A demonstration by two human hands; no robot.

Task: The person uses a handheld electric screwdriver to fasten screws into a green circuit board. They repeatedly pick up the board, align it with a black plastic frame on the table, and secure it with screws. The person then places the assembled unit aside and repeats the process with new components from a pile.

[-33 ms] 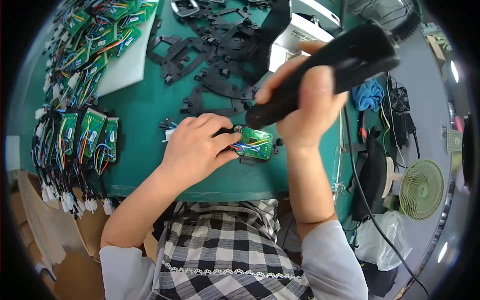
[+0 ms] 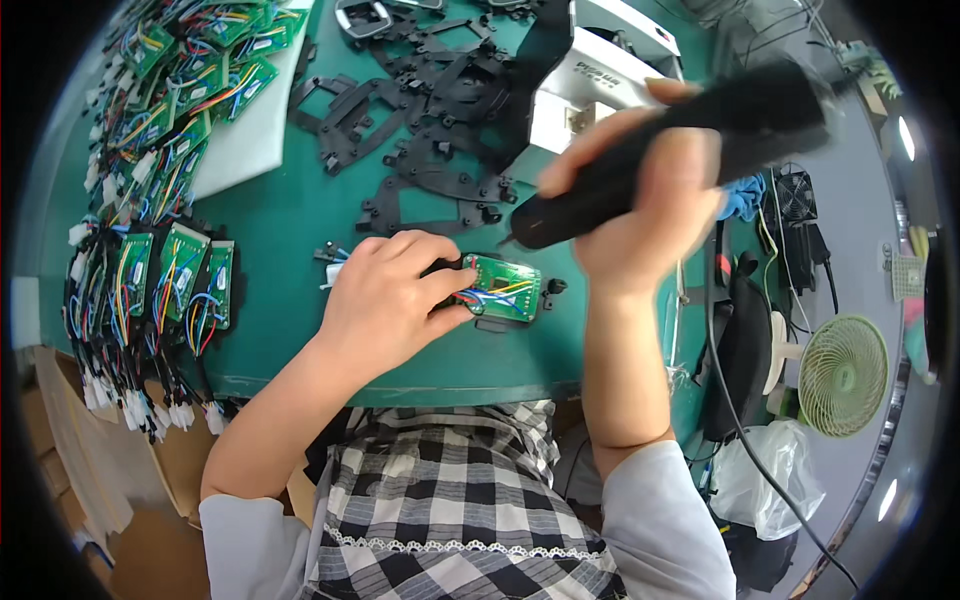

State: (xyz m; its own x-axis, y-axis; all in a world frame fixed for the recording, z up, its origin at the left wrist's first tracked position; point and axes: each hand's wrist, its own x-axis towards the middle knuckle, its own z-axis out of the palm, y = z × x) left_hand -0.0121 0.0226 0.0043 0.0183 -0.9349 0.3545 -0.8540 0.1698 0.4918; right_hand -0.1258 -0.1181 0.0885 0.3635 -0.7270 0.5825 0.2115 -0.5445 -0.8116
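My left hand (image 2: 390, 295) is closed on the left end of a green circuit board (image 2: 512, 284), pressing it on the table. Red, blue and yellow wires run over the board, and a black plastic part shows beneath its edges. Connectors (image 2: 330, 262) stick out on the left side of this hand. My right hand (image 2: 645, 205) is wrapped around a black electric screwdriver (image 2: 690, 140), slightly blurred. The driver is tilted, its thin tip pointing down and left, above the table and apart from the board.
Wired circuit boards (image 2: 180, 275) are piled at the left, some on a white foam sheet (image 2: 245, 150). Several black plastic frames (image 2: 440, 110) lie at the back. Beside them stands a white box-shaped device (image 2: 600, 75). A cable (image 2: 740, 430) and a green fan (image 2: 845, 375) are at the right.
My right hand has moved right with the screwdriver, whose tip has come away from the board. The board and my left hand have shifted very slightly left in view.
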